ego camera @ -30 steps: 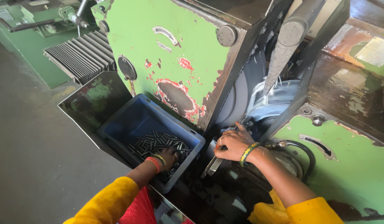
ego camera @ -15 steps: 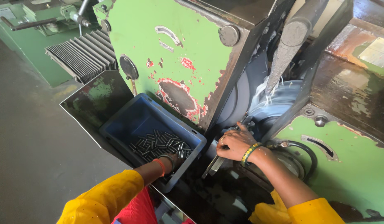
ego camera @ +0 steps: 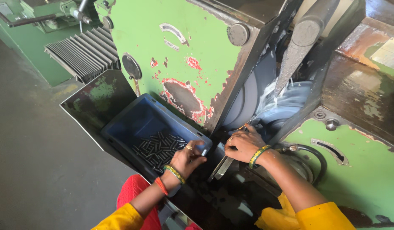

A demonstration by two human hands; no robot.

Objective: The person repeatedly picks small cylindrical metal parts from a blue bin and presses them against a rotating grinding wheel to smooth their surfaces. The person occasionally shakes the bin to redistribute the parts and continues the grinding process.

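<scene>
Many pins point(ego camera: 158, 150) just beside left grip point(ego camera: 186, 159), seemingly.

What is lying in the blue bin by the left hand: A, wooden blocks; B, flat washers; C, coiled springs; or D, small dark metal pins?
D: the blue bin holds a heap of small dark metal pins, short straight rods, right beside the left hand at its near edge.
</scene>
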